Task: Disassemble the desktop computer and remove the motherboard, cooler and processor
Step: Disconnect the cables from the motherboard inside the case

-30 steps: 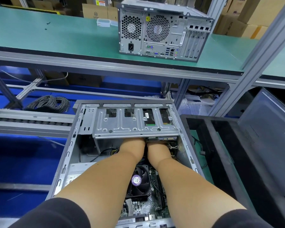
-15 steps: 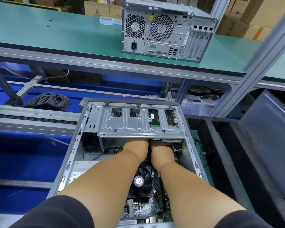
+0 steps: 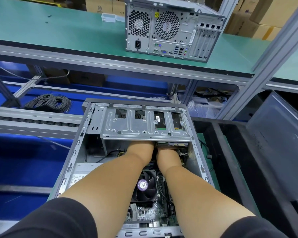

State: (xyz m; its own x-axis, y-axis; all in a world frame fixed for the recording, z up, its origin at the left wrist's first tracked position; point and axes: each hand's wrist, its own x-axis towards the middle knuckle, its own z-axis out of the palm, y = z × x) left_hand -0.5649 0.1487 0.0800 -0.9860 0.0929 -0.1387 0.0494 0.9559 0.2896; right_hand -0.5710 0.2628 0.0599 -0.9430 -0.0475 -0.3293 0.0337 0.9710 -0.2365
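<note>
Reaching under the grey metal drive cage (image 3: 145, 124) of the opened grey desktop case (image 3: 72, 157), both hands' grip cannot be told; green-matted desk (image 3: 67, 31) behind carries a second grey tower (image 3: 172, 30)

Open desktop case (image 3: 86, 152) lying flat, side panel off. Both hands reaching under the silver drive cage (image 3: 141, 127), left hand (image 3: 141, 150) and right hand (image 3: 169, 153) side by side, fingers hidden so can't tell the grip. Cooler fan (image 3: 144, 186) with purple sticker between the forearms, motherboard (image 3: 150, 213) below it. Second tower (image 3: 172, 30) standing on the green desk (image 3: 58, 31) behind. Coil of grey cable (image 3: 48, 102) off to the left
</note>
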